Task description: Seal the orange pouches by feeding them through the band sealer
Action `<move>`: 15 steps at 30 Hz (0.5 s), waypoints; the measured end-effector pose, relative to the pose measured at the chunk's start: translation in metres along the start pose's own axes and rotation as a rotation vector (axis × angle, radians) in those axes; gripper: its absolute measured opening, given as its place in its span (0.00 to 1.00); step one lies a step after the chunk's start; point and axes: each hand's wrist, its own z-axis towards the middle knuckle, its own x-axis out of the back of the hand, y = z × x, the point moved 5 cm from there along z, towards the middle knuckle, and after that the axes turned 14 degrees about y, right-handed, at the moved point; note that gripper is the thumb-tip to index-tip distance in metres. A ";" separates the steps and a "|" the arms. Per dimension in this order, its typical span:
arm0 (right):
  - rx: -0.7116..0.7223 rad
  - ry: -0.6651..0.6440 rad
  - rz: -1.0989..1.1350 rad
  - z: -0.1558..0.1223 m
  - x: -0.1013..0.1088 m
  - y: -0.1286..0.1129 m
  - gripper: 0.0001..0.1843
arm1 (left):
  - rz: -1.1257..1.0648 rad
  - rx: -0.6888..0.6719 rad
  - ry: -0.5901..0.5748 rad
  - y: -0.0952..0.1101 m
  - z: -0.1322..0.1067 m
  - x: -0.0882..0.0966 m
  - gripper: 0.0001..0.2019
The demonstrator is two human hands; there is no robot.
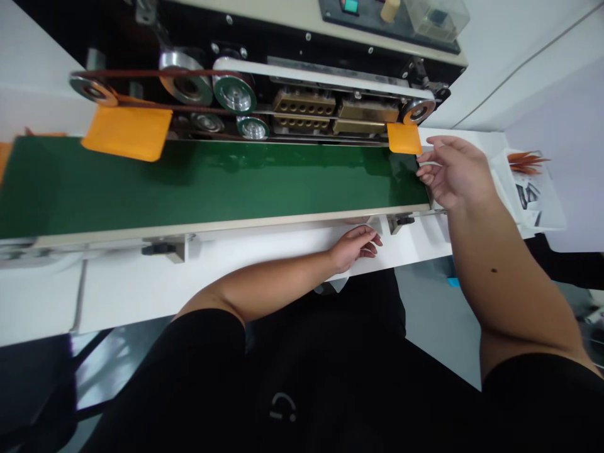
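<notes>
Reaching up from the lower right of the frame with the right arm (488,251), bent at the elbow and bare below a black sleeve (542,402). Holding the right hand (455,167) at the upper right, turned leftward at the wrist, with thumb and fingers loosely curled and slightly spread. Gripping nothing visible there, with slack fingertips just beside the right edge of a small orange packet (404,139); too close to tell touching from apart. Seeing that packet jut out at the upper right, below a round metal pulley (418,112) of the black machine (283,38) and above the right end of a green belt (264,182).

Stretching the left arm (278,280) from the lower left toward the middle of the frame, low along the near side of the belt. Holding the left hand (353,248) right of centre, over a white table (245,248), with fingers half curled, relaxed and free of any visible object. Unable to tell contact with the table from a slight gap.

Showing also a wider orange packet (129,133) at the upper left, over the belt, and a white bin (551,204) of orange pieces (525,162) at the right edge.
</notes>
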 end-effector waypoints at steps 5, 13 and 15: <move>0.080 -0.002 -0.011 -0.012 0.033 0.001 0.04 | -0.005 0.017 0.006 -0.002 0.001 0.001 0.19; 0.179 0.597 -0.137 0.043 0.160 0.010 0.15 | -0.001 0.003 -0.015 0.003 -0.002 0.000 0.17; 0.193 0.713 -0.235 0.065 0.195 0.023 0.15 | 0.008 0.003 -0.018 0.004 -0.003 0.000 0.18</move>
